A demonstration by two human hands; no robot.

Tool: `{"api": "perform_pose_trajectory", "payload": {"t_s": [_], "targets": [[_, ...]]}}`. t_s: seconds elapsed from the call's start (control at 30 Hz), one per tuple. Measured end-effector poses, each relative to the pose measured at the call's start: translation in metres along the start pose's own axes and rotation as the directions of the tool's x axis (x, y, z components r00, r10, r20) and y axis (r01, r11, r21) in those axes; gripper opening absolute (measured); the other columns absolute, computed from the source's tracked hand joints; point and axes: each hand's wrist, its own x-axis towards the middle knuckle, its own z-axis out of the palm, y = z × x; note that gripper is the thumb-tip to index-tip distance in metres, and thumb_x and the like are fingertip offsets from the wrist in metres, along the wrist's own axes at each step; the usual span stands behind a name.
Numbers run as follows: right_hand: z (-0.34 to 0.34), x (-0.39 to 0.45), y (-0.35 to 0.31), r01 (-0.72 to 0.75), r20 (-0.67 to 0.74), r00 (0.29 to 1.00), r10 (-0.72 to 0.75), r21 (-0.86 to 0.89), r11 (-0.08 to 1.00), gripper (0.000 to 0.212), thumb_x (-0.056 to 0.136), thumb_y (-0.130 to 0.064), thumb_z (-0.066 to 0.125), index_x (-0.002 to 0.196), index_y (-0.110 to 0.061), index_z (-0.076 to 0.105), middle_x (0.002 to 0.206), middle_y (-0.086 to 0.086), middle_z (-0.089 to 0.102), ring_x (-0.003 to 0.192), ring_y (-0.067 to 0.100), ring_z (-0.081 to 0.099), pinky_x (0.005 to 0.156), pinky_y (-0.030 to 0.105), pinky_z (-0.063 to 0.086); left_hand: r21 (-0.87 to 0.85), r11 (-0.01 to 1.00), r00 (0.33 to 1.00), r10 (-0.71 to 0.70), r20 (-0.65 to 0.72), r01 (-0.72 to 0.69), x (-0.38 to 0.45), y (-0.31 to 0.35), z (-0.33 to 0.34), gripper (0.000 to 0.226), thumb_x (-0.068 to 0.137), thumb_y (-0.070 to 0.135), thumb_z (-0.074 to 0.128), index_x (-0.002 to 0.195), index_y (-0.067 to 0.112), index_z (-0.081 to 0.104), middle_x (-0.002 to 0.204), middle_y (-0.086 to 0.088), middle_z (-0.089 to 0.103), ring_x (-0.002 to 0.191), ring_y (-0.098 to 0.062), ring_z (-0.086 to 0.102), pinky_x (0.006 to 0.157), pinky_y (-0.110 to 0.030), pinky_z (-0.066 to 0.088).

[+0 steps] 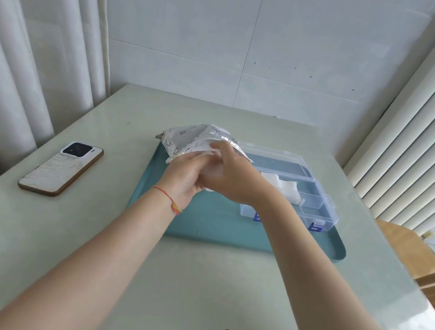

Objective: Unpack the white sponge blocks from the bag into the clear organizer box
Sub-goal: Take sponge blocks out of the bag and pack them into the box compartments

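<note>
Biggest risk from here: crinkly bag [186, 138] slipping or tipping while a block gets tugged out, dumping sponges onto the teal tray [202, 219] instead of the clear organizer box [316, 200]. Left hand [186, 172] curled round the bag's lower edge, holding it up over the tray. Right hand [228, 172] pinching white stuff at the mouth, probably a sponge block, hard to tell. A couple of white blocks [283, 185] already sitting in the box.
</note>
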Motion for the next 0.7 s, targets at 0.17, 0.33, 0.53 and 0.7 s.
{"api": "perform_pose_trajectory", "payload": {"t_s": [0.17,0.33,0.53,0.7], "targets": [[-0.009,0.004,0.009,-0.044,-0.028,0.998,0.052,0.232,0.972,0.049,0.079,-0.027,0.057,0.127,-0.024,0.051,0.114,-0.003,0.06,0.103,0.014,0.06,0.075,0.029,0.051,-0.064,0.998,0.995,-0.03,-0.092,0.024,0.0,0.002,-0.012,0.009,0.088,0.007,0.067,0.086,0.015,0.071,0.084,-0.004,0.068,0.076,-0.015,0.065,0.063,-0.021,0.053],[0.005,0.009,0.026,-0.019,0.051,0.998,0.043,-0.411,0.911,0.045,0.078,-0.025,0.07,0.121,-0.023,0.057,0.113,0.001,0.052,0.11,0.021,0.048,0.096,0.038,0.042,0.055,0.994,0.983,-0.08,-0.163,0.09,0.0,0.001,-0.021,0.005,0.092,0.011,0.063,0.09,0.014,0.065,0.075,-0.005,0.057,0.058,-0.016,0.055,0.04,-0.016,0.038],[0.014,0.019,0.037,-0.039,-0.109,0.994,-0.007,-0.416,0.909,0.023,0.088,-0.016,0.057,0.11,-0.018,0.065,0.113,0.003,0.062,0.109,0.025,0.055,0.088,0.035,0.044,0.159,0.985,0.992,-0.055,-0.112,0.073,-0.003,0.002,-0.024,0.029,0.091,-0.005,0.05,0.113,0.007,0.064,0.09,-0.01,0.057,0.068,-0.02,0.057,0.044,-0.023,0.049],[-0.029,0.005,0.038,-0.109,-0.366,0.925,0.107,0.015,0.994,0.009,0.09,-0.016,0.062,0.085,-0.011,0.069,0.073,-0.002,0.064,0.066,0.015,0.053,0.056,0.018,0.039,0.125,0.992,0.991,-0.009,-0.137,0.026,0.001,-0.001,-0.018,0.032,0.089,-0.014,0.051,0.11,0.005,0.064,0.11,-0.02,0.059,0.074,-0.026,0.065,0.055,-0.027,0.059]]}}
